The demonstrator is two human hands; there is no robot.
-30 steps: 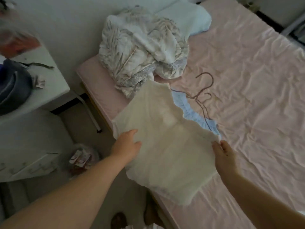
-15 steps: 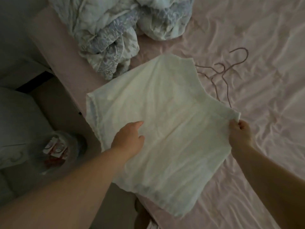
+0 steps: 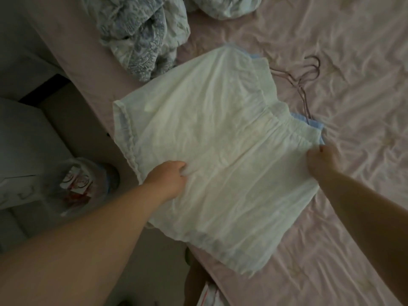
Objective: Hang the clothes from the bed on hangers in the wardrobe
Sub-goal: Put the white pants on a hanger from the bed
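Observation:
A thin white garment point(image 3: 212, 138) lies spread over the near edge of the pink bed point(image 3: 344, 69). A light blue garment point(image 3: 314, 124) peeks out from under its right side. My left hand point(image 3: 170, 175) pinches the white cloth near its lower left, fingers curled into the fabric. At the garment's right edge my right hand point(image 3: 323, 161) grips the cloth. A thin wire hanger point(image 3: 303, 78) lies on the sheet just beyond the garment, partly hidden under it.
A crumpled patterned quilt point(image 3: 141, 34) is heaped at the top of the bed. To the left, on the floor, a bin with a clear bag holds scraps point(image 3: 81, 184), next to white furniture point(image 3: 24, 151).
The view has dropped closer to the bed. The white garment now lies flatter and wider, and the blue garment shows again at its right side. Both hands keep their hold.

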